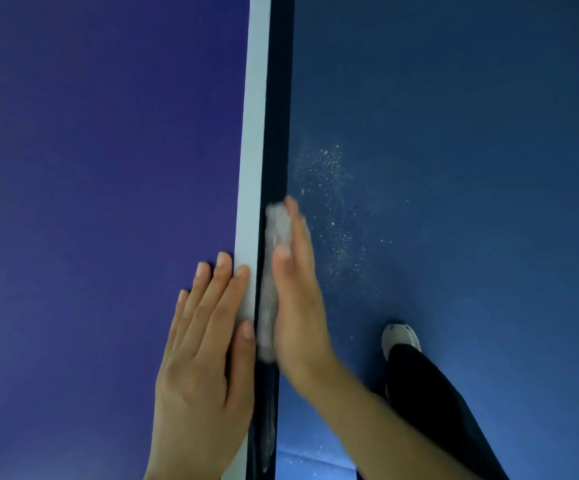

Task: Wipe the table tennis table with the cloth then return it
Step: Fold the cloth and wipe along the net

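Observation:
The table tennis table (90, 168) fills the left half of the view, purple-blue with a white line (251, 150) along its right edge. My left hand (205, 341) lies flat on the tabletop, fingers straight, thumb on the white line. My right hand (296, 299) presses a pale grey cloth (274, 237) against the dark side face (277, 98) of the table edge, fingers extended along it. The hand is slightly blurred.
To the right and below lies a blue floor (454, 133) with a patch of pale specks (333, 188). My leg in dark trousers (437, 403) and a light shoe (400, 336) stand on it close to the table edge.

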